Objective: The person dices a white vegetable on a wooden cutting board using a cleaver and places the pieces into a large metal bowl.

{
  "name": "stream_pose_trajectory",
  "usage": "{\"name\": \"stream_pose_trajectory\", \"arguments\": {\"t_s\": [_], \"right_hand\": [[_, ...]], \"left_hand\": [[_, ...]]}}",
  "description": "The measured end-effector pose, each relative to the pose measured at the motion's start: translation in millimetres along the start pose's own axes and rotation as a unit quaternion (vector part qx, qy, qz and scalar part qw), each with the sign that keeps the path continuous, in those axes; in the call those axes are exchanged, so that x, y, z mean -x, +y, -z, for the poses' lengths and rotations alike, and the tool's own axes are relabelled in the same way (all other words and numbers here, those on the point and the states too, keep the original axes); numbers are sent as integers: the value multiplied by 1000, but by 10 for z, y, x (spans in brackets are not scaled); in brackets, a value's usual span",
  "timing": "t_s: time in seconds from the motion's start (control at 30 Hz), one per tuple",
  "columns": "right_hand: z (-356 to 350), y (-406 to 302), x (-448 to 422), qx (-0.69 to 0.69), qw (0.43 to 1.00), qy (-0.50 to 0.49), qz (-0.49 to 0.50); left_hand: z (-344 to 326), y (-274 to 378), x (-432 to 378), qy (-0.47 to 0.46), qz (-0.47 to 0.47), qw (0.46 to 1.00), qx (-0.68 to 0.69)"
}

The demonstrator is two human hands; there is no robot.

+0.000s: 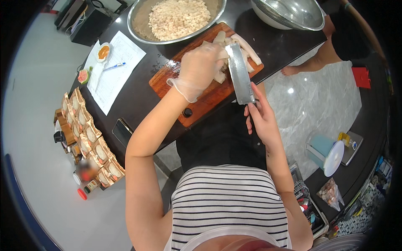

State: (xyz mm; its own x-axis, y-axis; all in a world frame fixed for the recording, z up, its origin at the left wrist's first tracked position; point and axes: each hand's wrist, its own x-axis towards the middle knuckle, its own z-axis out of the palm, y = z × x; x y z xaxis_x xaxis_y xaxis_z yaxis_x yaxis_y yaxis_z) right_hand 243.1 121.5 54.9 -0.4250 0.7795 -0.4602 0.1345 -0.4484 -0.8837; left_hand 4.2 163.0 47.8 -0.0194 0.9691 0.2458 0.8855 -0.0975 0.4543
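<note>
My left hand (201,69), in a clear disposable glove, grips pale food pieces on the wooden cutting board (207,103); its fingers hide part of them. My right hand (262,116) is bare and holds a cleaver (240,75) by the handle. The broad blade lies across the right part of the board, close beside my left fingertips. Loose pale strips (246,48) are spread around and beyond the blade, one long strip along the board's right end. Behind the board stands a metal bowl (138,34) with a heap of small pale diced pieces (179,18).
A metal strainer (289,15) stands back right, near another person's leg (317,58). On the left are paper sheets (121,59), a pen (114,66), a small sauce cup (103,52), a cut fruit piece (83,77), a phone (122,131) and rows of gold packets (91,133).
</note>
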Motion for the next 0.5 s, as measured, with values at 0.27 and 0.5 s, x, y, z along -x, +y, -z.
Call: {"name": "stream_pose_trajectory", "arguments": {"t_s": [0.27,0.5], "right_hand": [[123,13,13,29,999,29,18],[296,-148,188,71,997,12,19]], "left_hand": [[210,-189,203,44,-46,998,16],[168,-390,942,4,-109,994,-20]]}}
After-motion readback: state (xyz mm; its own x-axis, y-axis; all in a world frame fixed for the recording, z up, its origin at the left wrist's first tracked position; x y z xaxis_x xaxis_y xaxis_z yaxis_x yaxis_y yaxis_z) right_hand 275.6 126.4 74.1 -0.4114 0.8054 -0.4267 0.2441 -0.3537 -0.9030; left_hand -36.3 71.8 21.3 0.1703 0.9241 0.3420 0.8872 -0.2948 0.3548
